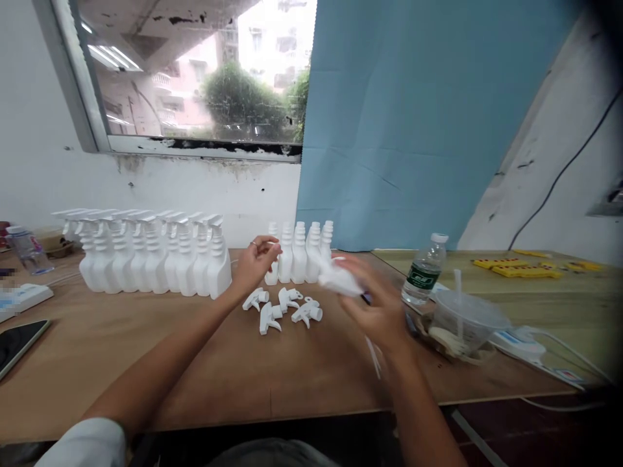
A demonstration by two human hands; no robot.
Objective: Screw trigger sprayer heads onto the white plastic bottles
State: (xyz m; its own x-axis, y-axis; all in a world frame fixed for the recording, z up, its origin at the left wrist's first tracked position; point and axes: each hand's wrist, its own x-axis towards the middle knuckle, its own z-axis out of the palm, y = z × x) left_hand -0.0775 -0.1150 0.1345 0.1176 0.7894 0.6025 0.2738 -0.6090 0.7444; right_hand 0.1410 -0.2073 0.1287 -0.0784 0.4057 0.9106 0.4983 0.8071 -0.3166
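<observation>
My left hand (263,258) is closed, its thumb and fingers at the upper part of the leftmost white spray bottle (271,275) in a short row of capless bottles (300,253). The fingers partly hide that bottle. Over the table to the right, my right hand (372,301) is curled round a white trigger spray head (341,280), both smeared by motion. Several loose trigger heads (270,318) lie on the brown table between my hands. Thin white tubes (373,357) show just below my right hand.
Bottles fitted with trigger heads (156,259) stand in rows at left. A phone (19,344) lies at the left edge. To the right are a water bottle (422,275), a plastic bowl with a straw (470,318), a white power strip (520,347) and yellow pieces (520,267).
</observation>
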